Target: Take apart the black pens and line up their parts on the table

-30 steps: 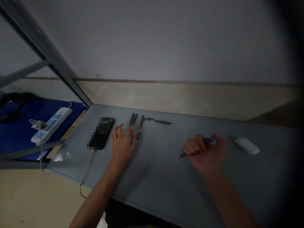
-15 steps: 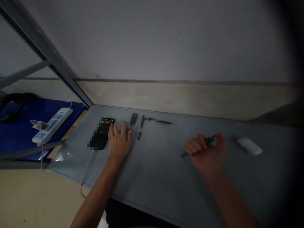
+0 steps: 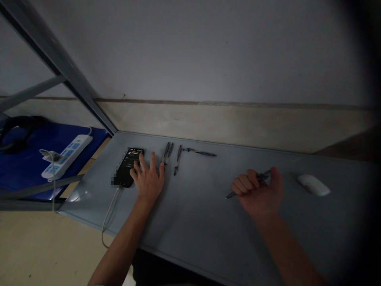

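Observation:
My left hand (image 3: 148,178) is open, its fingers spread over the right edge of a black phone (image 3: 126,169) with a lit screen. Whether the fingertips touch the phone I cannot tell. Just beyond the thumb, two dark pens (image 3: 168,152) lie side by side. Another pen (image 3: 177,161) lies to their right, and one more pen (image 3: 202,152) stretches sideways from near its top end. My right hand (image 3: 258,192) is closed around a dark pen (image 3: 231,195), palm up, with the thumb at the pen's far end.
A white computer mouse (image 3: 314,185) sits right of my right hand on the grey table (image 3: 196,222). A white cable (image 3: 106,222) runs from the phone over the front edge. At left, a power strip (image 3: 67,157) rests on a blue surface (image 3: 32,159) behind a metal frame (image 3: 80,103).
My left hand has shifted slightly left, its fingers now bent and more over the phone. The right hand still grips its pen in nearly the same place.

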Demonstrator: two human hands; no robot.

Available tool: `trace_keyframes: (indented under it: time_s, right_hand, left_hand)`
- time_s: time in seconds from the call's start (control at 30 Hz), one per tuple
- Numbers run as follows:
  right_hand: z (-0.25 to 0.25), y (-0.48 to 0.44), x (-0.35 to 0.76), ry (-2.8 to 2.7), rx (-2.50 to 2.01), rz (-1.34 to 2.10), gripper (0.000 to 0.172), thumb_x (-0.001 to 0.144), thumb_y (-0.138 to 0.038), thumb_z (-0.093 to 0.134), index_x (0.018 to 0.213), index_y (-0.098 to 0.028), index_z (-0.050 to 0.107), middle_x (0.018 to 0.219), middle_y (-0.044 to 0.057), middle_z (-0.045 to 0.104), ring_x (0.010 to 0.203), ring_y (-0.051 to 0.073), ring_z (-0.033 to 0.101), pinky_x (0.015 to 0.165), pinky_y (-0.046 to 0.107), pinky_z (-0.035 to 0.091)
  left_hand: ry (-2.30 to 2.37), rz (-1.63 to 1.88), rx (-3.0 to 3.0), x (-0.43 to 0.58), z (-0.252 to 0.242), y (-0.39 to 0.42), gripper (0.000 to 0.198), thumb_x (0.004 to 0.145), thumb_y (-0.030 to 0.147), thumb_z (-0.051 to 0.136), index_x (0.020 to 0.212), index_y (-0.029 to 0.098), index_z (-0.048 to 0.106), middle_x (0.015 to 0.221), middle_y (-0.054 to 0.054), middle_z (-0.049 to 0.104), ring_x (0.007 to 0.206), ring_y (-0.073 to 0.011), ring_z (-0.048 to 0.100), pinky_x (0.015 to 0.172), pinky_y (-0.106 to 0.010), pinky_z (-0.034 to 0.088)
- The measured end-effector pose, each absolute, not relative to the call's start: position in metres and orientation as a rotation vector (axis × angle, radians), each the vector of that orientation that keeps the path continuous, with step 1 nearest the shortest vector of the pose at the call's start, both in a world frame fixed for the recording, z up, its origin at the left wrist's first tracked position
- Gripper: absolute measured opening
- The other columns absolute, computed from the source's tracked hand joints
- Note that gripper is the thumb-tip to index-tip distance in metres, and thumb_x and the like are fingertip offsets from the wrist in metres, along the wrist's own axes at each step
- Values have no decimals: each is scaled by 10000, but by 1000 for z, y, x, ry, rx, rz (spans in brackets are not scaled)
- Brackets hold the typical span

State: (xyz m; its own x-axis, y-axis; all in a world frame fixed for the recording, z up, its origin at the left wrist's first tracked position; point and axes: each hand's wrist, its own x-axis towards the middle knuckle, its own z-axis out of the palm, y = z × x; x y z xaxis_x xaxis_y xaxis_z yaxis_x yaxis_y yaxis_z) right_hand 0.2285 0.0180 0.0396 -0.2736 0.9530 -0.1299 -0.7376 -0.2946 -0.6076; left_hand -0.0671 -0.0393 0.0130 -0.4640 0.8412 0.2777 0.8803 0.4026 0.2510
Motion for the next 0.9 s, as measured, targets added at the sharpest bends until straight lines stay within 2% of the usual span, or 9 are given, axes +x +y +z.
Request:
trace_keyframes:
  time_s: [0.17,0.3,0.5,0.67,0.77,0.83,0.9]
  right_hand:
    - [43,18,228,-547,-595,1782,564,797,-686,383,489,-223,289,457,-75,118,387,81,127,357,273,110]
    - [44,18,227,-590,-630,1755,547,781,-686,411,488,-233,319,447,-72,142,388,88,119,354,284,99]
    - [43,15,226,-593,-575,1794,528,763,-639,455,469,-231,294,424,-71,126,385,87,105,360,285,92]
    - [44,12,220,-502,-516,1821,549,789,-650,427,483,-215,287,438,-74,140,382,78,147,357,270,135]
    - [46,11,215,-493,-499,1841,550,811,-648,416,498,-212,299,447,-72,170,384,79,184,365,262,190]
    - [49,11,212,-526,-509,1828,535,812,-644,430,507,-218,322,455,-66,202,392,88,217,375,267,224]
    - [51,11,210,-593,-539,1773,512,819,-643,426,519,-233,359,469,-55,248,413,106,266,396,282,272]
  left_hand:
    - [-2505,-539,-1588,-64,16,-39,616,1143,450,514,1707,208,560,1806,-266,400,1626,-559,399,1261,-808,328]
    - [-2422,-589,-1726,-59,22,-40,589,1148,422,489,1665,164,607,1766,-306,438,1609,-559,418,1233,-784,365]
    - [-2088,-780,-2150,-40,24,-44,460,1149,331,492,1521,162,702,1638,-227,616,1521,-416,537,1221,-617,469]
    - [-1786,-741,-2786,4,25,-44,387,1162,361,480,1424,251,742,1355,-116,802,1265,-306,726,1146,-491,575]
    - [-1674,-646,-3085,38,20,-34,346,1145,400,521,1251,196,779,1218,-150,830,1172,-321,767,1138,-475,579]
    - [-1713,-629,-3197,56,14,-24,331,1109,450,595,1083,174,774,1096,-177,832,1074,-341,780,1036,-463,605]
    - [-1868,-788,-3232,66,9,-15,342,1105,475,595,960,197,733,992,-162,820,932,-324,773,880,-429,603]
